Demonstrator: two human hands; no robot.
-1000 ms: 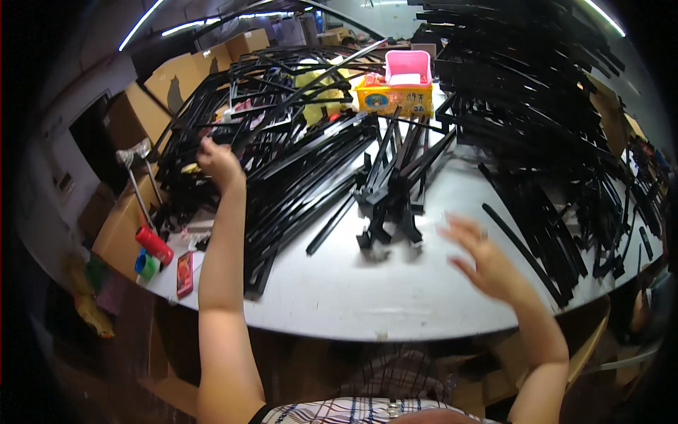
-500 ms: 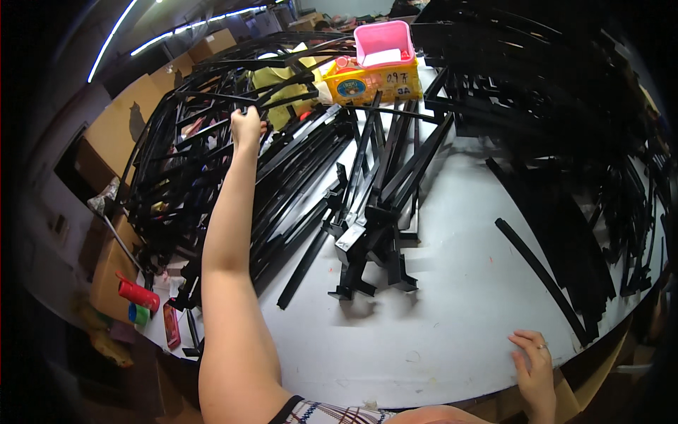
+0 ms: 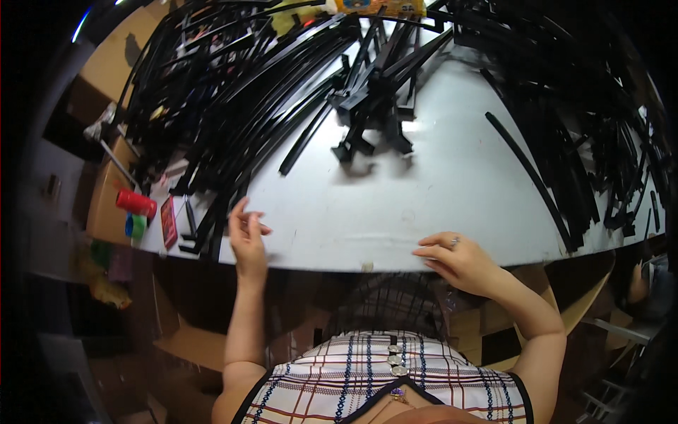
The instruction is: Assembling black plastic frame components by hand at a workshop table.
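My left hand [image 3: 247, 237] is over the near left edge of the white table [image 3: 339, 215], its fingers apart and holding nothing. Beside it lie the near ends of a heap of long black strips [image 3: 244, 116]. At the near edge on the right, my right hand [image 3: 462, 265], with a ring on one finger, has its fingers stretched out over the tabletop and grips nothing. Beyond both hands, a bundle of black bars with angled end pieces [image 3: 367, 95] lies mid-table. A single black strip [image 3: 304, 141] sticks out from the left heap.
More black strips are piled at the right [image 3: 558, 148], one long strip [image 3: 526, 173] lying apart. A red cylinder [image 3: 135, 203], a green tape roll [image 3: 136, 226] and a pink flat box [image 3: 169, 222] stand at the left edge. A yellow basket [image 3: 381, 7] shows at the far side.
My left hand has come back from the far left heap to the near edge, and its fingers have opened. My right hand has moved left over the table. The view has tipped downward.
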